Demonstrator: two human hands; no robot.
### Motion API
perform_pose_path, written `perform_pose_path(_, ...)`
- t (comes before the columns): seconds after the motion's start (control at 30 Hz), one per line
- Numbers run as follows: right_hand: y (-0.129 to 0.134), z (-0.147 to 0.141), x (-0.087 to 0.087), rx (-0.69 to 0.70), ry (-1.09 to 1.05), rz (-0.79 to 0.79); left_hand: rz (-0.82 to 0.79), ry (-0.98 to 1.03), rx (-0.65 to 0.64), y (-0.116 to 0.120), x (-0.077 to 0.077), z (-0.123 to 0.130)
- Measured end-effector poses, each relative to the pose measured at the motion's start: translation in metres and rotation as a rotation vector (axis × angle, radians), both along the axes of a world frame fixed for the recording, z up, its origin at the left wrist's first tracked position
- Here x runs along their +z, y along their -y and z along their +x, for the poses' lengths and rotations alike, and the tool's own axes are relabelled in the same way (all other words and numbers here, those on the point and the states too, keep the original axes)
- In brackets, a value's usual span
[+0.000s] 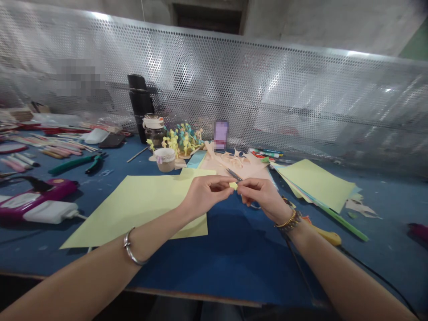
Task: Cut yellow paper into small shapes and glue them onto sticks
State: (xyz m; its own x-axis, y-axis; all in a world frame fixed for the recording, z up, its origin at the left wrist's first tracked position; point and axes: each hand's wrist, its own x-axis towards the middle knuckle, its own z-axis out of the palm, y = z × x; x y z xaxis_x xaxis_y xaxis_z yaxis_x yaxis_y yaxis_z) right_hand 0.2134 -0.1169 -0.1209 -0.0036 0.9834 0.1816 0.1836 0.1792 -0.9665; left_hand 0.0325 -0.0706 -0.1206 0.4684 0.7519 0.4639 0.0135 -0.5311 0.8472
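Between my two hands is a small yellow paper piece (233, 185). My left hand (210, 192) pinches it between thumb and fingertips. My right hand (262, 196) is closed close beside it, its thumb and finger at the piece's right edge. Scissors (234, 174) show their blades pointing up and left above my right fingers, and part of a handle loop shows below that hand. A large yellow sheet (133, 205) lies under and left of my left hand. Beyond my hands, a peach sheet (252, 167) carries curled cut scraps.
Yellow and teal paper figures (183, 138) stand behind a small white cup (165, 159). Pliers (75, 164) and a purple power strip (53, 191) lie left. Stacked yellow sheets (317, 180), a green strip (347, 224) and a yellow-handled tool (326, 235) lie right. A perforated metal panel stands behind.
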Motion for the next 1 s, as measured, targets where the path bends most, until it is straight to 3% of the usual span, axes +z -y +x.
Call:
perform_pose_path(0.23,0.000,0.000,0.000,-0.018,-0.073,0.075,-0.118,0.037,-0.039,0.001,0.001,0.001)
perform_pose_path(0.33,0.004,-0.004,0.006,-0.063,-0.257,0.151,-0.108,0.038,-0.023,0.000,0.000,0.001)
perform_pose_path(0.43,0.010,-0.009,0.015,-0.014,-0.457,0.211,-0.049,0.029,0.015,-0.001,-0.001,0.000)
perform_pose_path(0.63,0.016,-0.011,0.023,0.072,-0.635,0.096,0.136,-0.004,0.102,-0.002,-0.001,-0.002)
perform_pose_path(1.0,0.013,-0.010,0.025,0.089,-0.776,-0.016,0.223,-0.014,0.101,0.001,0.000,-0.002)
